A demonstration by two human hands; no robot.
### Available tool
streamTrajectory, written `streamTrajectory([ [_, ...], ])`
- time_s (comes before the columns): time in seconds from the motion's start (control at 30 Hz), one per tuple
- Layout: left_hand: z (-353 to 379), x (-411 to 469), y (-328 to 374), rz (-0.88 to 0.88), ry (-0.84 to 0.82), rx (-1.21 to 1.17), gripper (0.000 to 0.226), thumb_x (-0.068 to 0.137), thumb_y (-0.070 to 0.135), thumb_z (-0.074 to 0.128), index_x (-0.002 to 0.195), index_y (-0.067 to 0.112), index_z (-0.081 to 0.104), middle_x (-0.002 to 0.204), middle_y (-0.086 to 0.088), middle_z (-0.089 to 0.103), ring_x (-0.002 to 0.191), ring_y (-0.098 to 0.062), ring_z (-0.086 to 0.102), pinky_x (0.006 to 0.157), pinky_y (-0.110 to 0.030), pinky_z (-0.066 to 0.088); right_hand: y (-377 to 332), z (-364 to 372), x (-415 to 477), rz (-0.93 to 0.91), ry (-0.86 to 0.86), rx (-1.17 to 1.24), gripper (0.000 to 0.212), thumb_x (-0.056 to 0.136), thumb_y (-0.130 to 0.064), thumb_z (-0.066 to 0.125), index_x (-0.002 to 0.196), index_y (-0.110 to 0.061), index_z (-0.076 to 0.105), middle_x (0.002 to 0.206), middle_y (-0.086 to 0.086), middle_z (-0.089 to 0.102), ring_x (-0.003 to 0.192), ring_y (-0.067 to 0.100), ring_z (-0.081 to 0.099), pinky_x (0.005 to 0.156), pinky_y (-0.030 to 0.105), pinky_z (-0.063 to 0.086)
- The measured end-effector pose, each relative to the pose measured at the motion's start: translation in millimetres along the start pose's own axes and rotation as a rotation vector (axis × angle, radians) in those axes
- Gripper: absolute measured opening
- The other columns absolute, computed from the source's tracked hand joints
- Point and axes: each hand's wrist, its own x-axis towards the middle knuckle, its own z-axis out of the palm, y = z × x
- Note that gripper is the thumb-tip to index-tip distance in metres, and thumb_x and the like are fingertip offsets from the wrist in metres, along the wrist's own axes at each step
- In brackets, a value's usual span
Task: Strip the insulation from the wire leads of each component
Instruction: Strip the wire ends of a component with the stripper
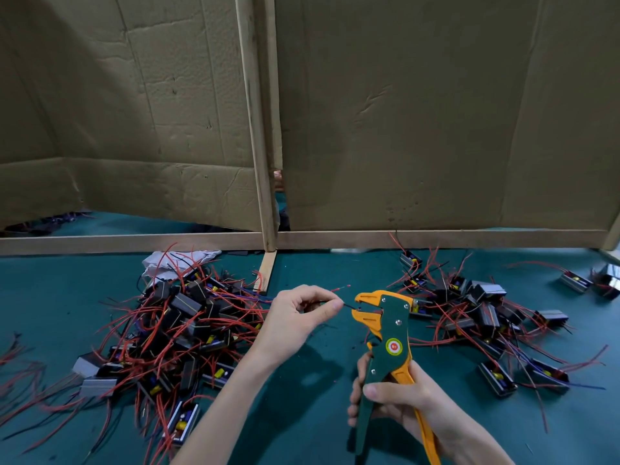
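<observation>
Black wire lead runs from your left hand to the wire stripper, with its tip right at the mouth of the orange jaws. Whether the jaws have bitten on it cannot be told. Your left hand pinches the lead between thumb and forefinger just left of the stripper's head, with the other fingers curled in. Your right hand is wrapped round both handles below the head, and the handles look only partly squeezed.

Several things could go wrong from here. So little of the lead sits in the jaws that a squeeze could miss it or nip off only a sliver. If your pinch is loose, the lead may slide through your fingers instead of shedding its sleeve. The red lead sticks out above and left of the stripper's head, near enough to stray into the jaws and get cut with the black one. The component this lead belongs to is hidden behind your left hand, so a snag in the tangle could tug the lead out.

A big heap of components lies left of the stripper on the green desk, and a looser heap lies right of it. Behind the stripper stands a cardboard screen on a wooden frame. Nothing blocks the jaws themselves.
</observation>
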Motion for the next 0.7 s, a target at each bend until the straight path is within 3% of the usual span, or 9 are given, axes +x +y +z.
streamTrajectory([
  [0.17, 2.9, -2.0, 2.1, -0.039, -0.032, -0.050, 0.004, 0.082, 0.013, 0.072, 0.078, 0.011, 0.074, 0.070, -0.008, 0.059, 0.064, -0.013, 0.044, 0.059, -0.017, 0.035, -1.2, 0.5, 0.3, -0.011, -0.004, -0.002, 0.027, 0.064, -0.001, 0.079, 0.086, 0.003, 0.063, 0.079, 0.029, 0.060, 0.072, 0.039, 0.063, 0.071, 0.049, 0.054],
  [0.53, 2.3, -1.8, 4.6, -0.081, -0.076, -0.061, 0.009, 0.083, 0.010, 0.070, 0.075, 0.011, 0.072, 0.068, -0.012, 0.051, 0.063, -0.017, 0.035, 0.054, -0.018, 0.028, 0.8, -1.0, 0.0, -0.013, -0.012, -0.029, 0.029, 0.062, -0.003, 0.080, 0.085, 0.001, 0.064, 0.078, 0.029, 0.061, 0.072, 0.040, 0.064, 0.069, 0.048, 0.055],
  [0.7, 2.5, -1.7, 5.1, -0.088, -0.098, -0.051, 0.017, 0.083, 0.009, 0.070, 0.069, 0.019, 0.072, 0.064, -0.006, 0.052, 0.059, -0.015, 0.034, 0.053, -0.017, 0.027, 0.8, -1.2, -0.5, -0.003, -0.012, -0.047, 0.033, 0.064, -0.004, 0.081, 0.088, 0.004, 0.060, 0.078, 0.028, 0.060, 0.072, 0.040, 0.063, 0.068, 0.048, 0.054],
])
